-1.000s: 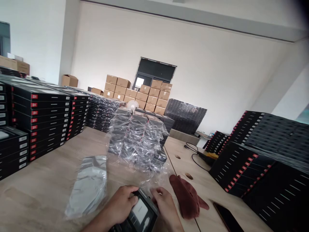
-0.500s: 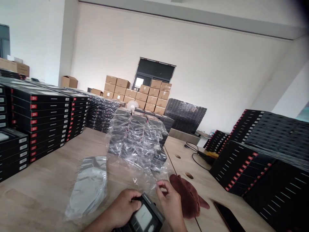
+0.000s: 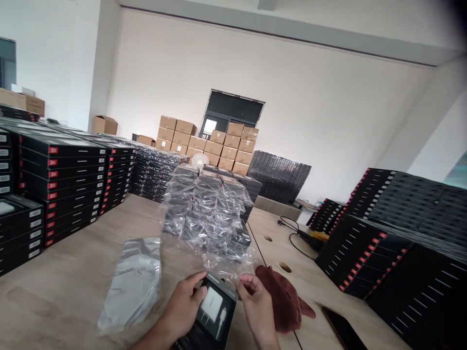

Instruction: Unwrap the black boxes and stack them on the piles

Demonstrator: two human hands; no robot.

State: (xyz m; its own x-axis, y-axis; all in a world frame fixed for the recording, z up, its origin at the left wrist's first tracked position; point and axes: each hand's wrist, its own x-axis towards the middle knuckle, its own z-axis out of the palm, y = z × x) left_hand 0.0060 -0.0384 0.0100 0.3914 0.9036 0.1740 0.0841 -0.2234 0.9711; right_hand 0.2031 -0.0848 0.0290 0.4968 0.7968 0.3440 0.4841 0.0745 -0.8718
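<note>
My left hand (image 3: 184, 305) grips the left edge of a thin black box (image 3: 216, 318) printed with a white charger and cable. Its thumb lies on the box face. At the box's upper right corner, my right hand (image 3: 257, 306) pinches the edge of a clear plastic bag (image 3: 222, 267). The bag spreads just beyond the box, whose far end meets or lies close to the film; I cannot tell whether it is inside. Behind them stands a stack of bagged boxes (image 3: 204, 214). Flat clear bags (image 3: 133, 282) lie to the left of my left hand.
A brown cloth (image 3: 282, 299) and a phone (image 3: 343, 326) lie to the right. Black boxes are stacked at left (image 3: 75, 189) and right (image 3: 386, 262). A black cable (image 3: 292, 233) crosses the table near a yellow item. Cardboard cartons (image 3: 226, 150) stand at the back.
The box has moved up and slightly left with my left hand and tilted, so more of its printed face shows. My right hand keeps its pinch in nearly the same place.
</note>
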